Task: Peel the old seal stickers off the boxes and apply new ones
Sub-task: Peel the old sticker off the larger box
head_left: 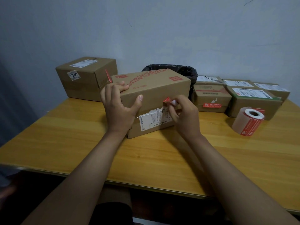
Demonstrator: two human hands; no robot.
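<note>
- Left hand [119, 106]: grips the near top edge of the brown cardboard box with red print [152, 88].
- Right hand [183, 114]: pinches the small red seal sticker [167, 100] on the box's front face.
- Yellow wooden worktop [81, 143]: carries the box at centre, before a pale wall [162, 30].

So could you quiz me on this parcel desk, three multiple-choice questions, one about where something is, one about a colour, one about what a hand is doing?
1. Where does the sticker roll stand?
A. right side of the table
B. on the big left box
C. in the bin

2. What colour is the seal sticker being peeled?
A. green
B. red
C. blue

3. What is the left hand doing?
A. hanging idle
B. holding scissors
C. holding the middle box

Answers: 1 A, the roll sits near the right-hand boxes. 2 B, the right hand pinches a red strip. 3 C, its fingers and thumb grip the box's corner.
</note>
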